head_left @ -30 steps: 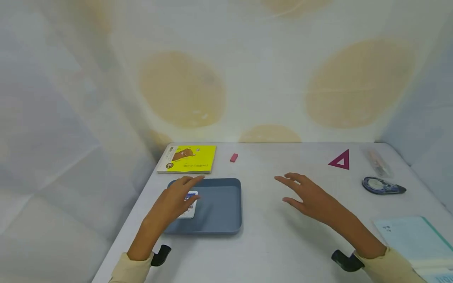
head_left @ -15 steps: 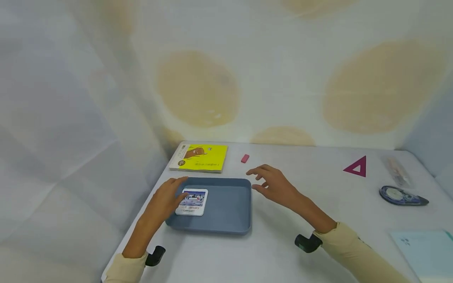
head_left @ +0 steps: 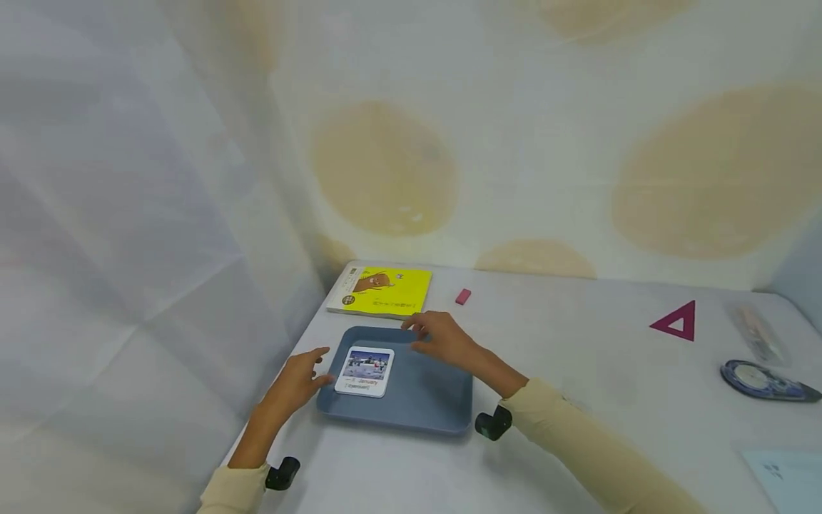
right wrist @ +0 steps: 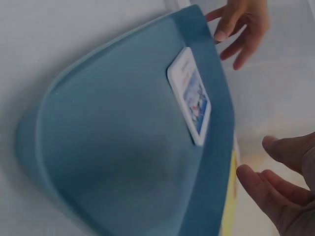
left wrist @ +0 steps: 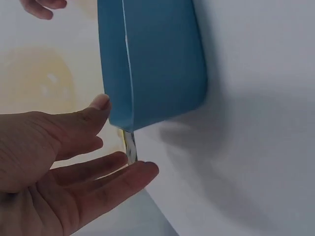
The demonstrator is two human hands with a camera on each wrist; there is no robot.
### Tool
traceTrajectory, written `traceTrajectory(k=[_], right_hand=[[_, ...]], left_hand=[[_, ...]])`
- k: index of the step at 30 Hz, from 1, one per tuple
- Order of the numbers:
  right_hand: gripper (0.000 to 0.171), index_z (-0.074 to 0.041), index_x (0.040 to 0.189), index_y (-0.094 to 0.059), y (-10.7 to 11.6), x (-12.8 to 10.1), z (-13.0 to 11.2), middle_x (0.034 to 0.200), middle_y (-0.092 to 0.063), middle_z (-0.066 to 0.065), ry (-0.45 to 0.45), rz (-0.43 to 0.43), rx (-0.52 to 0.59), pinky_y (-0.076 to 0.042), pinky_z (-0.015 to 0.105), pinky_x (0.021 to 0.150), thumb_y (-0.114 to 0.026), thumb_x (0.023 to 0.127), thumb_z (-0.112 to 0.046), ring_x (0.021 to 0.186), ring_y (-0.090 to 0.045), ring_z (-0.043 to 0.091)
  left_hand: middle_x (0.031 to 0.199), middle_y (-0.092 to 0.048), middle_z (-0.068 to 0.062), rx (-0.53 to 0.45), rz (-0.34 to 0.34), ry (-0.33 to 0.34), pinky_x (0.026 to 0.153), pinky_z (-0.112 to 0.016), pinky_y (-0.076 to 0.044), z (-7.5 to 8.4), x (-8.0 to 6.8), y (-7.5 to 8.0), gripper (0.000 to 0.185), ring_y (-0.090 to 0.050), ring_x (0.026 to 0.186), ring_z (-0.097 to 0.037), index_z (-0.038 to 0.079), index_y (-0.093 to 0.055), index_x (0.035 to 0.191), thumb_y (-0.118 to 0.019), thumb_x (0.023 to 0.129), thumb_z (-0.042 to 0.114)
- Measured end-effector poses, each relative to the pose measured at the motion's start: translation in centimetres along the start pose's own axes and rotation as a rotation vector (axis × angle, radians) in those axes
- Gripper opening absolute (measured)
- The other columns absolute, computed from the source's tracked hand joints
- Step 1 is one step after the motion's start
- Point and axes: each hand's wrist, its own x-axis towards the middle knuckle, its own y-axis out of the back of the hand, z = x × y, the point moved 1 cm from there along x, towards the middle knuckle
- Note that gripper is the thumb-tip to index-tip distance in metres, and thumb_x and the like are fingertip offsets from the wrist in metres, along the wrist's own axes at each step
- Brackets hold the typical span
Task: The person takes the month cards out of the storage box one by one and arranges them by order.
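A blue-grey tray (head_left: 424,392) lies on the white table, with a white picture card (head_left: 364,371) marked "January" in its left part. My left hand (head_left: 292,385) is at the tray's left edge, thumb and fingers spread apart, holding nothing. The left wrist view has the thumb tip right at the tray's rim (left wrist: 130,83). Over the tray's far right corner, my right hand (head_left: 449,339) hovers with loosely bent fingers and nothing between them. In the right wrist view its thumb and fingertips are spread just beyond the tray's far wall.
Behind the tray lies a yellow book (head_left: 392,291), with a pink eraser (head_left: 463,296) to its right. Farther right are a magenta set square (head_left: 677,321), a clear packet (head_left: 758,332), a blue correction tape (head_left: 767,382) and a pale blue notebook (head_left: 790,475).
My right hand has moved left from the bare table to over the tray. My left hand has drawn back from the card to the tray's left edge. The head view has turned left.
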Motion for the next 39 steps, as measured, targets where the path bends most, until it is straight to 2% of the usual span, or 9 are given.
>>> traceTrajectory(k=[4, 7, 17, 25, 29, 35, 39], right_hand=[[0.037, -0.006, 0.118, -0.062, -1.8, 1.5, 0.1, 0.109, -0.064, 0.009, 0.004, -0.073, -0.039, -0.050, 0.033, 0.087, -0.072, 0.083, -0.008, 0.096, -0.056, 0.021], [0.038, -0.005, 0.119, -0.062, -3.1, 2.5, 0.1, 0.112, -0.064, 0.009, 0.011, -0.133, -0.086, -0.048, 0.035, 0.089, -0.072, 0.083, -0.008, 0.098, -0.053, 0.021], [0.042, 0.001, 0.119, -0.061, -6.2, 5.5, -0.4, 0.115, -0.064, 0.013, -0.096, -0.238, -0.129, -0.048, 0.035, 0.092, -0.074, 0.081, -0.011, 0.101, -0.057, 0.022], [0.039, 0.003, 0.106, -0.067, -7.7, 6.2, -0.2, 0.095, -0.067, 0.009, -0.128, -0.202, -0.178, -0.051, 0.031, 0.077, -0.081, 0.073, -0.012, 0.079, -0.054, 0.016], [0.038, 0.003, 0.103, -0.068, -7.8, 6.1, -0.2, 0.092, -0.065, 0.008, -0.136, -0.184, -0.173, -0.050, 0.032, 0.078, -0.082, 0.071, -0.012, 0.080, -0.053, 0.017], [0.036, 0.002, 0.105, -0.068, -7.6, 6.1, -0.4, 0.097, -0.066, 0.009, -0.129, -0.137, -0.163, -0.048, 0.033, 0.085, -0.080, 0.073, -0.009, 0.089, -0.053, 0.020], [0.024, 0.001, 0.100, -0.070, -7.0, 6.1, -0.7, 0.094, -0.067, 0.009, -0.119, -0.066, -0.077, -0.051, 0.028, 0.075, -0.074, 0.076, -0.001, 0.083, -0.056, 0.017]], left_hand=[[0.121, -0.058, -0.026, -0.103, -0.026, 0.032, 0.063, -0.036, -0.058, -0.6, 0.0, -0.4, 0.063, -0.065, 0.093, -0.035, 0.000, -0.048, 0.135, -0.074, 0.078, 0.004], [0.116, -0.060, -0.025, -0.157, -0.029, 0.048, 0.054, -0.030, -0.056, -0.8, 0.1, -0.6, 0.061, -0.066, 0.089, -0.031, 0.000, -0.050, 0.133, -0.074, 0.077, 0.000], [0.100, -0.066, -0.019, -0.246, -0.027, 0.077, 0.052, -0.030, -0.056, -0.6, 0.2, -0.8, 0.052, -0.065, 0.078, -0.022, -0.001, -0.056, 0.128, -0.070, 0.078, -0.007], [0.100, -0.067, -0.017, -0.236, -0.003, 0.062, 0.051, -0.027, -0.055, -0.8, 0.0, -1.1, 0.050, -0.065, 0.078, -0.020, -0.001, -0.057, 0.127, -0.070, 0.079, -0.006], [0.100, -0.067, -0.016, -0.234, 0.006, 0.060, 0.051, -0.026, -0.055, -0.9, -0.2, -1.2, 0.050, -0.065, 0.078, -0.020, 0.000, -0.057, 0.127, -0.070, 0.079, -0.005], [0.100, -0.066, -0.016, -0.233, 0.001, 0.061, 0.052, -0.028, -0.055, -0.8, -0.2, -1.1, 0.050, -0.065, 0.079, -0.021, 0.000, -0.057, 0.127, -0.070, 0.079, -0.005], [0.101, -0.066, -0.016, -0.230, -0.003, 0.072, 0.054, -0.028, -0.056, -0.9, -0.1, -1.2, 0.050, -0.065, 0.081, -0.021, 0.001, -0.057, 0.127, -0.070, 0.080, -0.004]])
